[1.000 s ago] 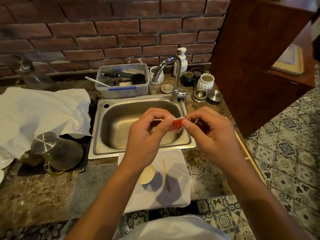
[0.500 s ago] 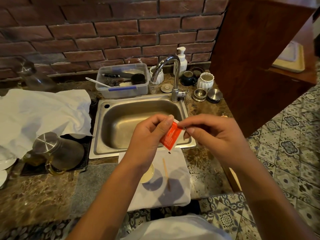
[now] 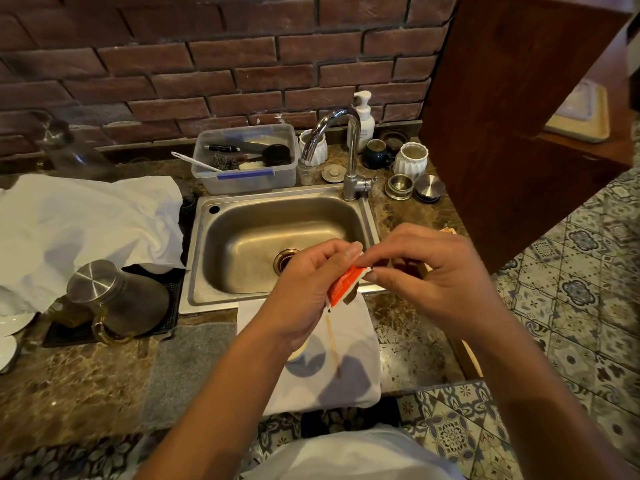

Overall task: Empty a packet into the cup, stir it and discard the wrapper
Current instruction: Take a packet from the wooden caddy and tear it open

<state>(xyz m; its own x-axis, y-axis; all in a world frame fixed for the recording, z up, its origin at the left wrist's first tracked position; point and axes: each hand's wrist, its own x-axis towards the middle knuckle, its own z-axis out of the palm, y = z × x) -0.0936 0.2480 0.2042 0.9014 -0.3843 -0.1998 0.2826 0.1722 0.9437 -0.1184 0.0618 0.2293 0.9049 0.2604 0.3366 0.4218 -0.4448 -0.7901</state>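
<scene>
From the head view, our only view, we hold the red packet point(image 3: 345, 285) up between both hands, over the front rim of the sink point(image 3: 277, 299) and above the white cloth point(image 3: 360, 344) spread on the desk point(image 3: 86, 386). Our left hand point(image 3: 304, 292) pinches the packet's lower body, thumb and forefinger curled round it; our right hand point(image 3: 426, 275) pinches the upper corner with its fingertips, so both hands are grasping the same packet and touch it at opposite ends.

We judge the packet to be light, thin and limp, a small foil or paper sachet that will crumple under pressure and may be a little slick. The sensible hold is what we have: one hand steadying the filled body, the other at the sealed top edge, where it should tear. Whether the corner is already open we cannot tell.

The cup point(image 3: 300, 348) sits on the cloth directly below our left wrist, mostly hidden by it; only a pale sliver of rim shows. A thin wooden stirring stick point(image 3: 333, 344) lies on the cloth just beside it, under the packet. So the packet is near the cup but above it, not yet tipped over it.
</scene>
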